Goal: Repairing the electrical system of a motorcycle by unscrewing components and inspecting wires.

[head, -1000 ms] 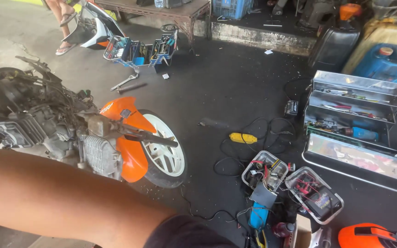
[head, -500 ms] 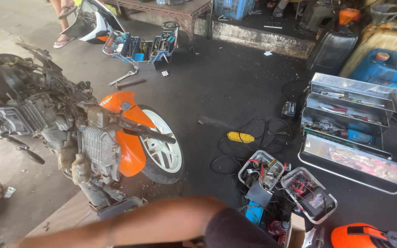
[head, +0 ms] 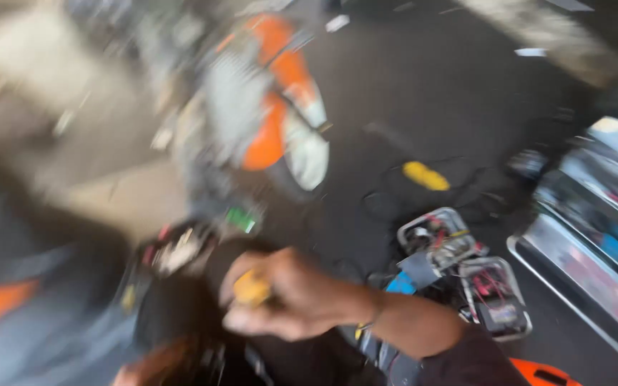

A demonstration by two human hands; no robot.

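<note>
The whole head view is smeared by motion. My right hand [head: 287,293] sits low in the middle, its arm and dark sleeve coming in from the lower right. Its fingers are closed around a small yellow object [head: 252,288] that looks like a tool handle. Just under and left of the hand lies a dark open container [head: 173,286] with blurred small items in it. My left hand does not show clearly; a brownish blur at the bottom edge cannot be identified.
A stripped motorcycle with an orange fender [head: 273,121] and white wheel stands at upper middle. A yellow item [head: 427,175] lies on the dark floor. Two parts trays [head: 441,239] and an open metal toolbox [head: 595,236] are on the right.
The view has swung down and left and blurred. My right forearm, which stretched across the bottom, has pulled back so the fist with the yellow object is in sight.
</note>
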